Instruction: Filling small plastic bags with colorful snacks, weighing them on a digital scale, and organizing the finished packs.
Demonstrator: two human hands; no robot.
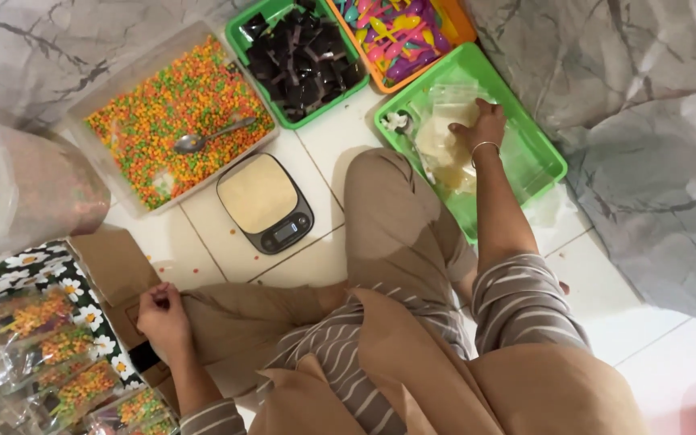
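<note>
The right hand (485, 125) reaches into a green tray (543, 157) of clear plastic bags (445, 145), fingers curled down on the pile; whether it grips one I cannot tell. The left hand (163, 316) rests loosely closed on the knee, holding nothing visible. Nearby sit a kitchen scale (265, 201), a bin of coloured beads (163, 105) with a spoon (211, 137), and filled packets (58, 354) at lower left.

Right hand's fingers (477, 113) hidden among clear bags (445, 141)
</note>
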